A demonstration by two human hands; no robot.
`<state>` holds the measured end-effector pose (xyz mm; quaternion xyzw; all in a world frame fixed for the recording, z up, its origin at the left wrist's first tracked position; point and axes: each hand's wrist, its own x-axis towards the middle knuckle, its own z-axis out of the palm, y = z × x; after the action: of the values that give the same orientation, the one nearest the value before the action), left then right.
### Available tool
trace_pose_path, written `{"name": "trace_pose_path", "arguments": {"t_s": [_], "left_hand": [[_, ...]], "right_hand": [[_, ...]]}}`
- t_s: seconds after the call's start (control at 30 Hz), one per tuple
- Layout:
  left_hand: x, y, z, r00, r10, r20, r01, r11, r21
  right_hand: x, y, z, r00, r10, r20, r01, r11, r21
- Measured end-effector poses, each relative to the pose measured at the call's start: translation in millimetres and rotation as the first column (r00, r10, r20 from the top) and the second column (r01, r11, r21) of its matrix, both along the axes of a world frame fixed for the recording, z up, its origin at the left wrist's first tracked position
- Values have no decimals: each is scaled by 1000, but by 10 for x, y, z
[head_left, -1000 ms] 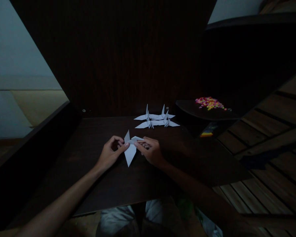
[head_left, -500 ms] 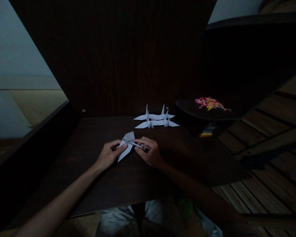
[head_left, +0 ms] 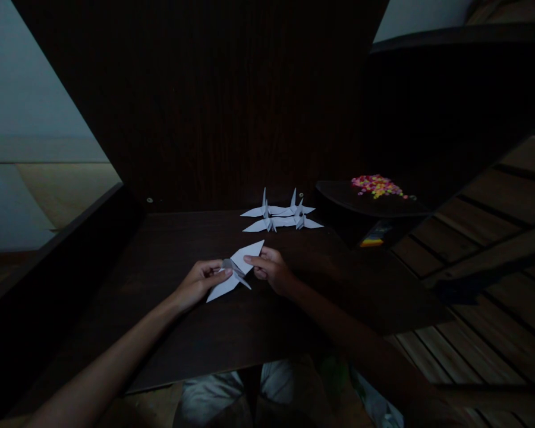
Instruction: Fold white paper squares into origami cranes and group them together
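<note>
Between my hands, just above the dark desk, is a white origami crane [head_left: 223, 286] with its two wings spread apart. My left hand [head_left: 201, 280] is closed on the lower-left wing, thumb on top near the body. My right hand [head_left: 271, 268] pinches the upper-right wing, its thumb flat on the paper and its fingers behind. A narrow folded point sticks out from the body toward the lower right. Farther back, several finished white paper cranes [head_left: 285, 222] stand in two close rows with wings outstretched.
The dark wooden desk [head_left: 169, 351] has a tall back panel [head_left: 223, 107] and a raised left side board [head_left: 66, 255]. On the right, a small rounded shelf [head_left: 339, 199] bears a pile of tiny colourful pieces [head_left: 378, 186]. Slatted wood [head_left: 455, 356] lies beyond the desk's right edge.
My right hand has shifted from the crane's narrow folded point to its upper-right wing. That wing is now pulled outward, so both wings lie spread. My left hand keeps its hold.
</note>
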<state>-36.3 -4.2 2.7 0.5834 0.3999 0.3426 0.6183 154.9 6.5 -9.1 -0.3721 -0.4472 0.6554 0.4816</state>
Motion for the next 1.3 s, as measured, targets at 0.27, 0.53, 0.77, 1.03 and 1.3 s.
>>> {"name": "trace_pose_path", "arguments": {"t_s": [0.27, 0.53, 0.77, 1.03, 1.3], "left_hand": [[-27, 8, -32, 996, -91, -20, 90, 996, -21], [-30, 9, 2, 991, -80, -108, 88, 994, 70], [-35, -8, 23, 991, -92, -101, 100, 992, 79], [-40, -18, 29, 991, -85, -99, 87, 996, 23], [-24, -36, 34, 995, -83, -47, 84, 996, 10]], "right_hand": [[-2, -65, -7, 984, 69, 164, -83, 994, 76], [-4, -111, -1, 955, 109, 277, -144, 984, 108], [16, -100, 40, 939, 162, 304, -202, 973, 107], [72, -50, 6, 945, 145, 292, -168, 984, 56], [92, -36, 16, 949, 113, 294, -131, 990, 43]]}}
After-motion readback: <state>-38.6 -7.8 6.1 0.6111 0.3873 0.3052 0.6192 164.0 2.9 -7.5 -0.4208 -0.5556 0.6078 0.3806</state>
